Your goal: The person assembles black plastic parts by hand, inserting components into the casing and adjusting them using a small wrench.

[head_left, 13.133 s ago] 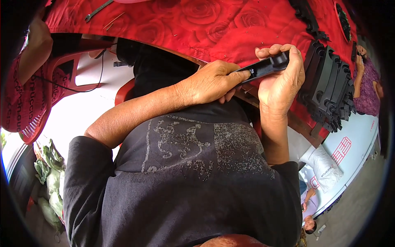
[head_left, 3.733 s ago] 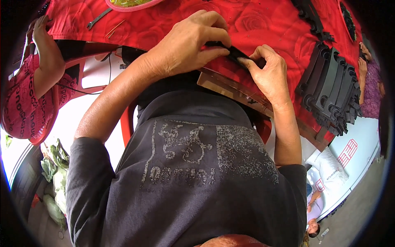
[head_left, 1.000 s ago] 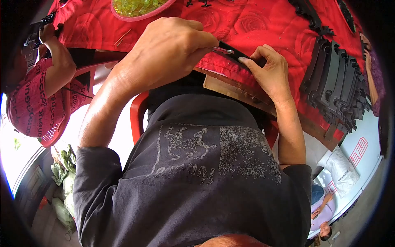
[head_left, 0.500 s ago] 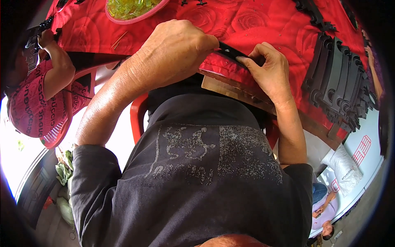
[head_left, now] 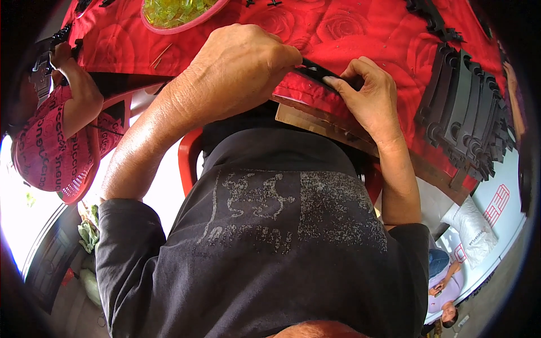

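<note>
A long, narrow black plastic piece [head_left: 316,72] spans the gap between my two hands, just above the near edge of the table. My left hand [head_left: 248,65] is closed over its left end, the back of the hand hiding most of the fingers and that end. At the other end, my right hand [head_left: 369,93] pinches the piece between thumb and bent fingers. To the right of that hand, a row of similar long black plastic pieces [head_left: 459,104] lies side by side on the red rose-patterned tablecloth [head_left: 344,42].
A pink-rimmed bowl [head_left: 169,31] of yellow-green translucent bits stands at the far left. More black parts [head_left: 431,19] lie at the far right. A person in a pink patterned top [head_left: 53,138] sits at left. A white sack [head_left: 473,231] is low on the right.
My left hand has shifted very slightly up and to the right over the black piece. My right hand stays nearly in place, still pinching it.
</note>
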### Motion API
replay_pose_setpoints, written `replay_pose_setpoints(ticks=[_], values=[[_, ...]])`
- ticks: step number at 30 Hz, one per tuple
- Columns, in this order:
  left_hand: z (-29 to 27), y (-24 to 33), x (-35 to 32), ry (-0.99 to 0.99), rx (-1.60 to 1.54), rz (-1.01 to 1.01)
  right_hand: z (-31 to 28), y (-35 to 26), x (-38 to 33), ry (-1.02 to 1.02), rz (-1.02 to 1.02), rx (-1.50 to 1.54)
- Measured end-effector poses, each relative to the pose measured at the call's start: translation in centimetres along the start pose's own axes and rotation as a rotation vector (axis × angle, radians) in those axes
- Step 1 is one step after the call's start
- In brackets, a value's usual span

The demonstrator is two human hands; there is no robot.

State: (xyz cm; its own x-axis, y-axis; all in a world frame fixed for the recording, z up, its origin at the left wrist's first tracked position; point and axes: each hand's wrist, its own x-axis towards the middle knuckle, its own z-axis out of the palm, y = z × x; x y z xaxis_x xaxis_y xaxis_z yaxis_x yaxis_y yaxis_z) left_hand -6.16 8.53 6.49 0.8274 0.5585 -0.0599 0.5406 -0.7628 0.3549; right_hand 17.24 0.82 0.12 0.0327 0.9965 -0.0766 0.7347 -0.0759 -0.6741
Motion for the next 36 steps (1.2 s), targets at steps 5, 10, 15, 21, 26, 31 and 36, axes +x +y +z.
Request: replay_pose_setpoints(ticks=[5,10,15,21,26,31,36], values=[[0.6,-0.3,0.0,0.005,-0.016,0.021,0.1,-0.1,0.0,0.006,-0.004,-0.010],[0.6,-0.1,0.2,0.014,0.016,0.029,0.0,-0.1,0.0,0.000,-0.007,-0.027],[0.5,0.0,0.3,0.023,0.029,0.051,-0.5,0.5,0.2,-0.070,-0.034,0.107],[0.8,0.0,0.1,0.060,-0.002,0.049,-2.9,0.8,-0.1,-0.280,-0.023,0.284],[0.9,0.0,-0.1,0.077,-0.005,0.048,-2.8,0.9,-0.5,-0.215,-0.003,0.293],[1.1,-0.1,0.0,0.084,0.010,0.054,-2.4,1.1,-1.0,-0.136,-0.099,0.188],[0.9,0.0,0.1,0.056,0.012,0.043,-1.7,1.5,-1.2,-0.094,-0.074,0.224]])
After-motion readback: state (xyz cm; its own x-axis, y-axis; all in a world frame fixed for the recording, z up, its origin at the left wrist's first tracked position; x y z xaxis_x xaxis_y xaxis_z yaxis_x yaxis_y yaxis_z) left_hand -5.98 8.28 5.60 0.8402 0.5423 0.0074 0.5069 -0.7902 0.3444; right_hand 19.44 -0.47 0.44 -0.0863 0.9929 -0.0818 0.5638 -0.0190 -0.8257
